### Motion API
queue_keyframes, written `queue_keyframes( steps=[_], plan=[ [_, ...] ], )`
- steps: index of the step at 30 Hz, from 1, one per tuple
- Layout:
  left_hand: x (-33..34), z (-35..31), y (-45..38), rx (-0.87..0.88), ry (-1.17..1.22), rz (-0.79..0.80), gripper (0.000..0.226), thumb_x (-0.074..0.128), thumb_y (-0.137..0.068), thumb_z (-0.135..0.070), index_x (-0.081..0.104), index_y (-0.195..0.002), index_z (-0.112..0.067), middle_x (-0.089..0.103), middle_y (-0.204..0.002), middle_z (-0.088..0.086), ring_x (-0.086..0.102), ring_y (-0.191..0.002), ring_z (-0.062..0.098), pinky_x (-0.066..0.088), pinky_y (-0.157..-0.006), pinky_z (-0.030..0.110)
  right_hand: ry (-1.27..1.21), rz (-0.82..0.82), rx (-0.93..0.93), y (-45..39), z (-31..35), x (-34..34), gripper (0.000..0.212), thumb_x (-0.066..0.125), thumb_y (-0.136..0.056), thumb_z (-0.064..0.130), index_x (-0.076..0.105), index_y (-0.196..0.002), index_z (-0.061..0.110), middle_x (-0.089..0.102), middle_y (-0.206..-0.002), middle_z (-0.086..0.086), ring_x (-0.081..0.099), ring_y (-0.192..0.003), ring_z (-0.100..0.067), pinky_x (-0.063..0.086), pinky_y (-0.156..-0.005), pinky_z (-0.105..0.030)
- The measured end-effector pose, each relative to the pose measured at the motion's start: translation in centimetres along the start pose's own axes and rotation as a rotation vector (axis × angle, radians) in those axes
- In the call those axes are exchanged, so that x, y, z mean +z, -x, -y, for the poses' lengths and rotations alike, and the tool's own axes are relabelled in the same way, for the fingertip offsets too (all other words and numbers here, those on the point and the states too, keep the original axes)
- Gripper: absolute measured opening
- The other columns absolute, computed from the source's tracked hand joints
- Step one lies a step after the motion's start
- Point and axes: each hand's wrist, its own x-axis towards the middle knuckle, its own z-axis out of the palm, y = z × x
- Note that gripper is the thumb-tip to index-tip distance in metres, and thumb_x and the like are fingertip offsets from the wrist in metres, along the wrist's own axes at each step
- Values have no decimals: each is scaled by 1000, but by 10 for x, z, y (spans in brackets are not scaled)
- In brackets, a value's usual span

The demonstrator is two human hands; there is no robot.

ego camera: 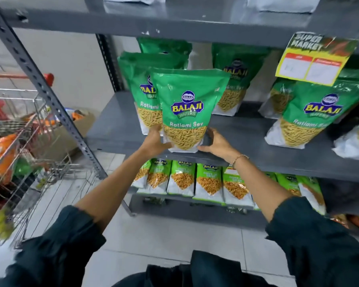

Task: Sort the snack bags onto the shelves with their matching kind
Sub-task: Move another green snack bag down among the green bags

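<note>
Left hand and right hand grip bag at its base, fingers curled round it, apparently to stand it upright on shelf, fronting matching bags.

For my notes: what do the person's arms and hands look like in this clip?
The left hand and right hand are bare, with no gloves. The left sleeve and right sleeve are dark teal cloth ending near the elbows, leaving the forearms bare. A thin gold-coloured bracelet circles the right wrist.

Arms outstretched, left grip and right grip around snack bag
</note>
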Motion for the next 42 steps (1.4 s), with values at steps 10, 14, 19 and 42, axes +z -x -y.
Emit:
queue_keyframes(
  steps=[10,14,19,42],
  plan=[
    [23,-28,-1,42,65,-133,65,80,-69,-23,48,-120,2,64,-109,24,59,-100,38,42,-68,34,-261,-114,-71,-1,-4,-6,59,78,-61,-7,54,-115,0,63,-118,-19,60,-102,-21,48,-96,-36],
    [47,-57,-11,87,47,-89,64,80,-69,-25,49,-117,5,60,-89,22,58,-88,37,37,-65,33,-301,-161,-64,5,-21,-42,59,77,-61,-9,54,-115,-1,62,-110,-12,58,-102,-21,47,-95,-34],
    [80,-93,-33,78,86,-38,54,83,-66,-20,57,-108,3,65,-105,28,59,-101,40,35,-60,29,-306,-247,-37,1,-45,-85,61,76,-61,-10,52,-117,-3,61,-115,-18,57,-104,-21,47,-96,-35],
    [116,-104,-68,104,85,-32,58,78,-73,-21,54,-124,-7,67,-118,16,61,-109,33,47,-95,42,-287,-216,-25,-23,-72,-113,65,76,-64,-8,48,-123,-3,59,-126,-20,58,-113,-25,45,-101,-35]
  ],
)
